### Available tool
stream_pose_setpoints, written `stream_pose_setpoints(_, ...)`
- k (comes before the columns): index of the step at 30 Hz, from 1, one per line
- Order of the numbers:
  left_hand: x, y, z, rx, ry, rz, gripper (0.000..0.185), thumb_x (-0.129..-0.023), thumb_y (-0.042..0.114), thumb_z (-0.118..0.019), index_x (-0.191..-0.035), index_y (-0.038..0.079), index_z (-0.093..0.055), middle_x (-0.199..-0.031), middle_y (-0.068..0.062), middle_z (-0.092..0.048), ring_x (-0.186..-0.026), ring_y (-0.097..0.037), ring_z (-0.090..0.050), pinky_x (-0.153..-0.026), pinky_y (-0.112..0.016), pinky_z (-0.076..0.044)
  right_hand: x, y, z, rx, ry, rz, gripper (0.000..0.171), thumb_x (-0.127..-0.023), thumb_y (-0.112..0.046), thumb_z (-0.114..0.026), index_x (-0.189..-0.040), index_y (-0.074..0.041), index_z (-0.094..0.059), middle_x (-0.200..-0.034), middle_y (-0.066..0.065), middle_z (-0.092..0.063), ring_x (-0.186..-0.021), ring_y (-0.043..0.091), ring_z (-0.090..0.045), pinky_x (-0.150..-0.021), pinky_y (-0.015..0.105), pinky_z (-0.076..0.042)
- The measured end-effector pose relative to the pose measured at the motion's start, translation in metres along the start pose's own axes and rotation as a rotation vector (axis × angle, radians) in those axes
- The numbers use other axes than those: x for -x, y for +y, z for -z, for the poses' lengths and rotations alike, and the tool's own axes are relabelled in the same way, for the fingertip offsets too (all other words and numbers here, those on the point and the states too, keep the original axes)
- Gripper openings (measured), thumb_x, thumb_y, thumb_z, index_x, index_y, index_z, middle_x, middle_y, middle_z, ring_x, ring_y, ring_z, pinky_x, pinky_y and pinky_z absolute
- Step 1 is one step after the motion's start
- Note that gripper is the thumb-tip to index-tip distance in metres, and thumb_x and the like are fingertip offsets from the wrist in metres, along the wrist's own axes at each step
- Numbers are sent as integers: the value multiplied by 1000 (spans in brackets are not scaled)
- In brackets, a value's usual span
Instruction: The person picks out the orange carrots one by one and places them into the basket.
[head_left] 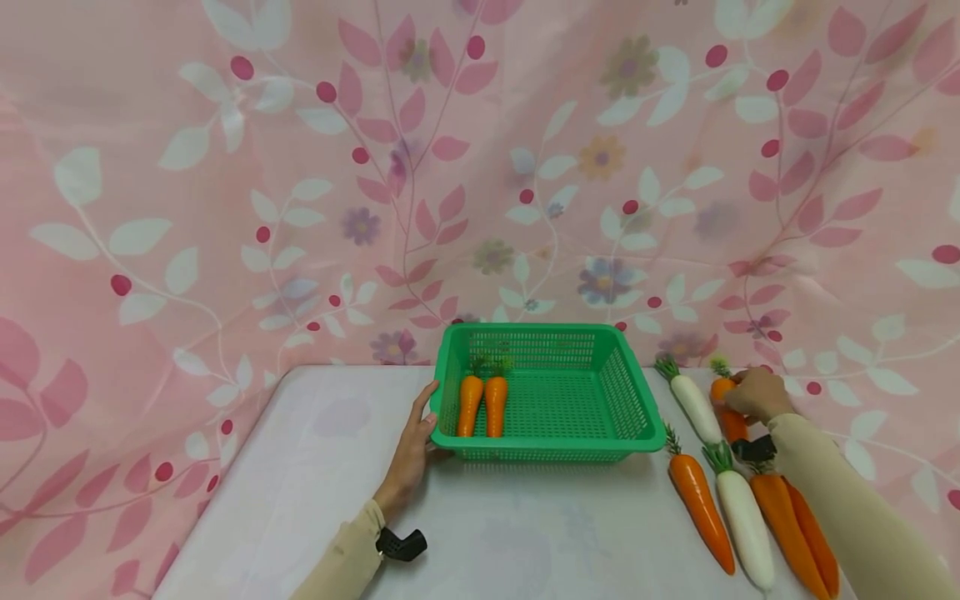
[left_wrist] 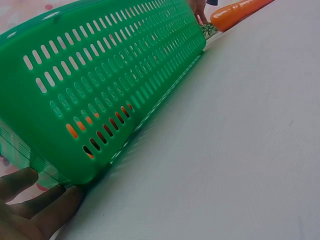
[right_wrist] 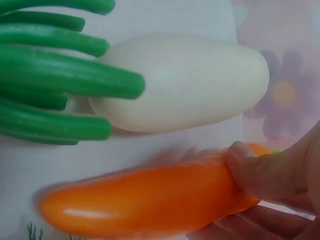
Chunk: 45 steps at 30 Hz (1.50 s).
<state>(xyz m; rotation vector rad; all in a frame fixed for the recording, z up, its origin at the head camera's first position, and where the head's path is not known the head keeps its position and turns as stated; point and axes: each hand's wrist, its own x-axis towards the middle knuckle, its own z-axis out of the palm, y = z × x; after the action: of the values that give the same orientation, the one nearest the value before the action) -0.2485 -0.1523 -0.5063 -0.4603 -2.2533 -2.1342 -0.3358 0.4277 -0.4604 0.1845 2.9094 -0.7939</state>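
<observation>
Right wrist view, smooth glossy orange carrot [right_wrist: 145,200] pinched in right hand [right_wrist: 272,185] grip, left hand [head_left: 411,454] flat against green basket [head_left: 600,450]

The desk [head_left: 315,467] is carrying everything; it is covered w/ a pale cloth showing faint flowers. A green basket [head_left: 551,454] is sitting on it, near the back edge, approx. in the middle. To the right of the basket, toy vegetables are lying directly on the desk: one white radish [head_left: 696,407] at the back, and in front of it an orange carrot [head_left: 701,504], a second white radish [head_left: 744,521] and two more carrots [head_left: 797,527] lying side by side, touching each other. Their green tops are pointing to the back. Another carrot [head_left: 731,417] is lying just beside the back radish.
</observation>
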Motion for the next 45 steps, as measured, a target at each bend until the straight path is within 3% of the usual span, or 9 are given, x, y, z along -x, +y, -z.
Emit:
stream_pose_setpoints(5,1,-3,0,-10,-1,-5,53,-109,29,-31,-159,27,-17,-164,-1,-12,-138,-39,-39,-110,-56,-28,2,4,2,-52,38,22,71,-81,-17,-71,-131,25,-43,-111,42,-54,-64,30,-69,-60,42,-58)
stream_pose_setpoints(12,2,-5,2,-13,-8,-12,53,-109,28,-30,-160,24,-15,-164,-5,-12,-133,-42,-44,-107,-52,-34,2,5,11,-172,-18,15,75,-85,-21,-72,-137,22,-39,-121,40,-52,-81,28,-67,-70,45,-58)
stream_pose_setpoints(17,1,-5,2,-3,-5,-10,52,-109,28,-30,-160,27,-16,-164,-2,-13,-134,-42,-43,-108,-52,-32,4,6,17,-275,-36,7,77,-89,-22,-70,-141,22,-33,-119,38,-55,-83,27,-70,-77,49,-57)
stream_pose_setpoints(23,2,-4,2,10,-1,-1,52,-109,25,-30,-159,27,-17,-164,-2,-14,-133,-43,-44,-108,-54,-33,6,8,27,-421,-58,42,78,-95,-25,-66,-145,19,-27,-103,14,-68,-84,20,-72,-80,49,-56)
stream_pose_setpoints(31,3,0,-1,9,3,11,52,-109,27,-31,-159,29,-18,-164,0,-14,-136,-41,-41,-110,-55,-28,5,2,40,-575,-131,44,82,-98,-26,-63,-151,15,-16,-94,-10,-67,-87,13,-71,-85,47,-55)
stream_pose_setpoints(39,1,1,0,7,0,11,52,-109,29,-31,-159,30,-18,-164,-2,-15,-134,-41,-44,-108,-53,-32,3,-15,41,-696,-206,70,81,-100,-24,-60,-153,12,-10,-94,-17,-66,-89,6,-69,-83,36,-57)
stream_pose_setpoints(45,1,1,1,15,-11,10,51,-109,28,-30,-159,30,-18,-163,-5,-16,-130,-42,-48,-106,-49,-36,2,-30,38,-720,-230,89,77,-100,-23,-59,-153,11,-14,-95,-14,-68,-90,10,-70,-82,36,-57)
